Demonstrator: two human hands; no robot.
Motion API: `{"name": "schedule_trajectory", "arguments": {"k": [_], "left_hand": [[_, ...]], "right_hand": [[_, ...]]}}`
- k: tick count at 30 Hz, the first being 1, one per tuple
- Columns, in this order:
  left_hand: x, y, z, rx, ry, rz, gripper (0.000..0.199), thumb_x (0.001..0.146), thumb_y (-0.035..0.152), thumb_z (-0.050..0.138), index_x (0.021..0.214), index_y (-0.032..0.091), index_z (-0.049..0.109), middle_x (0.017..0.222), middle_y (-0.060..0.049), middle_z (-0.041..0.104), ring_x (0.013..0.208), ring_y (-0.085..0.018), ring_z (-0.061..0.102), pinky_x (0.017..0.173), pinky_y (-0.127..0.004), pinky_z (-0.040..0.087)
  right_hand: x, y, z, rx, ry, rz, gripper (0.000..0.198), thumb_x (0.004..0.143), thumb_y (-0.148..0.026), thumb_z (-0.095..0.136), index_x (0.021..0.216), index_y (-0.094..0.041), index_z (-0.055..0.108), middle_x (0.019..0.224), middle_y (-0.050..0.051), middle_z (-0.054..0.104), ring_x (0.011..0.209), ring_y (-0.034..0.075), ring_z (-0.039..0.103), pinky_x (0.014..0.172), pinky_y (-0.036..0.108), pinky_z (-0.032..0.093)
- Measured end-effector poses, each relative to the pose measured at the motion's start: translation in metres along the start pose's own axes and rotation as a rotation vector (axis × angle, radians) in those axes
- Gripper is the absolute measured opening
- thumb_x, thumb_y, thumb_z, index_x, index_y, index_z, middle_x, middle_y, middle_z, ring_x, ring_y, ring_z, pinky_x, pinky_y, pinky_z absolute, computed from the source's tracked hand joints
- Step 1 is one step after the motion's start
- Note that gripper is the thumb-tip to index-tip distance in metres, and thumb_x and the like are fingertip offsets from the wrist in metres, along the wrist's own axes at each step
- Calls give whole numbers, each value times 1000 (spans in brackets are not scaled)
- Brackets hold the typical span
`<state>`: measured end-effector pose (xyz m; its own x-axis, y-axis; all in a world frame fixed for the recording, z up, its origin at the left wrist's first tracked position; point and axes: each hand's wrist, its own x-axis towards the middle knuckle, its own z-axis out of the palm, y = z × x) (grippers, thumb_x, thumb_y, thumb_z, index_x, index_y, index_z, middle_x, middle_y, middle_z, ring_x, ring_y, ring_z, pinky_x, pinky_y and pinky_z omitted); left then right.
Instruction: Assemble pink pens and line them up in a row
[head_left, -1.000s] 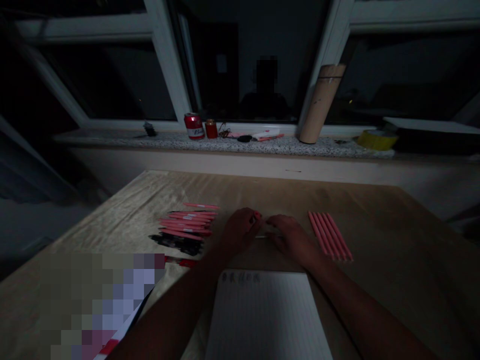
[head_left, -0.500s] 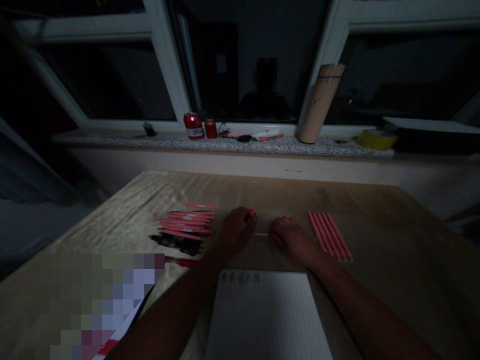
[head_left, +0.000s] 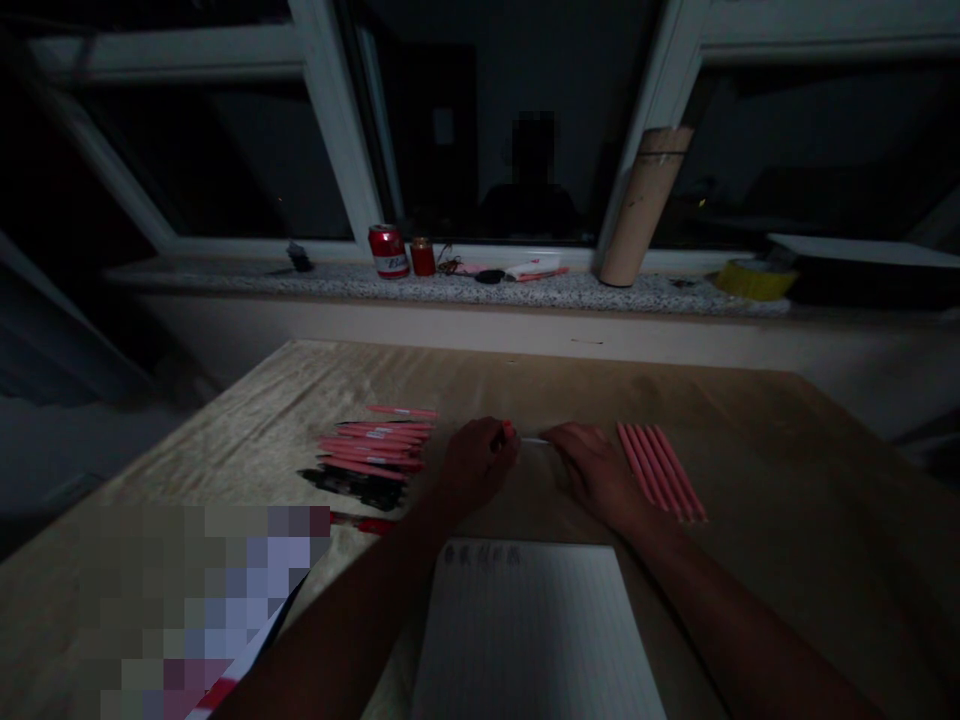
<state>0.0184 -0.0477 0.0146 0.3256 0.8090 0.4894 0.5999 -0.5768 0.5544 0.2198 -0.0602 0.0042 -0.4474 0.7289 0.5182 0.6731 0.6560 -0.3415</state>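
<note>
My left hand (head_left: 480, 460) is closed around a small pink pen part (head_left: 508, 430), whose end shows above the fingers. A thin white pen refill (head_left: 534, 440) spans the gap between my hands. The fingertips of my right hand (head_left: 589, 465) pinch its right end. To the left of my left hand lies a pile of pink pens (head_left: 379, 440), with black pens (head_left: 360, 487) at its near side. Several pink pen barrels (head_left: 660, 470) lie side by side in a row just right of my right hand.
A lined notebook (head_left: 536, 630) with handwriting lies in front of me on the table (head_left: 787, 580). A red pen (head_left: 367, 523) is by my left forearm. On the windowsill (head_left: 337, 283) stand a red can (head_left: 388, 252), a tall cylinder (head_left: 645, 205) and yellow tape (head_left: 754, 279).
The white refill has moved up off the spot nearer me and now sits higher between my hands. My right hand has shifted slightly right and away from me.
</note>
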Motion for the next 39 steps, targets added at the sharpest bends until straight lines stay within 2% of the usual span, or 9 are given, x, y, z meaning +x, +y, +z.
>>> {"name": "schedule_trajectory", "arguments": {"k": [5, 8, 11, 16, 19, 22, 25, 30, 39], "left_hand": [[0, 1, 2, 51, -63, 42, 30, 88, 35, 36, 71, 16, 53, 65, -2, 55, 62, -12, 51, 62, -24, 39], [0, 3, 4, 80, -129, 76, 28, 88, 35, 37, 77, 16, 55, 71, -2, 58, 65, -12, 52, 62, -24, 39], [1, 5, 9, 109, -185, 119, 24, 87, 34, 40, 83, 17, 56, 72, -2, 59, 66, -13, 54, 63, -24, 39], [2, 6, 15, 92, -249, 181, 22, 86, 31, 42, 97, 18, 56, 77, -2, 62, 68, -14, 57, 64, -25, 40], [3, 7, 16, 88, -279, 196, 30, 86, 30, 42, 113, 20, 50, 80, -2, 64, 68, -16, 58, 62, -26, 40], [2, 8, 16, 97, -278, 203, 35, 86, 29, 42, 119, 20, 46, 86, -3, 65, 73, -18, 59, 64, -27, 41], [0, 7, 17, 103, -253, 224, 30, 86, 27, 41, 113, 19, 50, 91, -5, 64, 78, -19, 59, 70, -29, 42], [-1, 4, 18, 163, -242, 210, 22, 85, 32, 43, 90, 16, 57, 78, -6, 63, 71, -18, 58, 66, -29, 41], [0, 6, 16, 169, -235, 212, 24, 87, 33, 41, 88, 17, 59, 74, -4, 62, 69, -16, 57, 67, -28, 40]], "right_hand": [[0, -3, -1, 61, 52, 76, 46, 81, -4, 38, 122, -21, 47, 103, 10, 57, 92, 22, 52, 80, 37, 43], [1, -7, 2, 178, 130, 126, 33, 86, -12, 38, 115, -21, 50, 96, 9, 58, 90, 21, 55, 80, 36, 45], [4, -14, 6, 386, 252, 223, 19, 90, -22, 38, 104, -21, 50, 93, 8, 61, 89, 19, 57, 79, 36, 46], [7, -32, 12, 679, 353, 283, 13, 91, -29, 39, 100, -21, 46, 97, 8, 64, 88, 17, 61, 75, 33, 49], [7, -38, 13, 696, 388, 314, 13, 91, -31, 40, 98, -21, 45, 97, 9, 65, 85, 18, 62, 68, 32, 50], [6, -39, 14, 680, 371, 317, 13, 91, -30, 41, 98, -21, 45, 98, 9, 66, 85, 17, 63, 66, 31, 50], [5, -38, 13, 628, 359, 283, 13, 89, -29, 43, 99, -21, 48, 96, 8, 67, 85, 17, 63, 71, 32, 51], [5, -35, 10, 494, 333, 243, 15, 86, -27, 48, 98, -21, 56, 92, 7, 68, 81, 17, 65, 72, 32, 51], [2, -33, 14, 546, 457, 302, 9, 86, -25, 50, 93, -21, 53, 87, 6, 68, 76, 17, 65, 71, 32, 52]]}}
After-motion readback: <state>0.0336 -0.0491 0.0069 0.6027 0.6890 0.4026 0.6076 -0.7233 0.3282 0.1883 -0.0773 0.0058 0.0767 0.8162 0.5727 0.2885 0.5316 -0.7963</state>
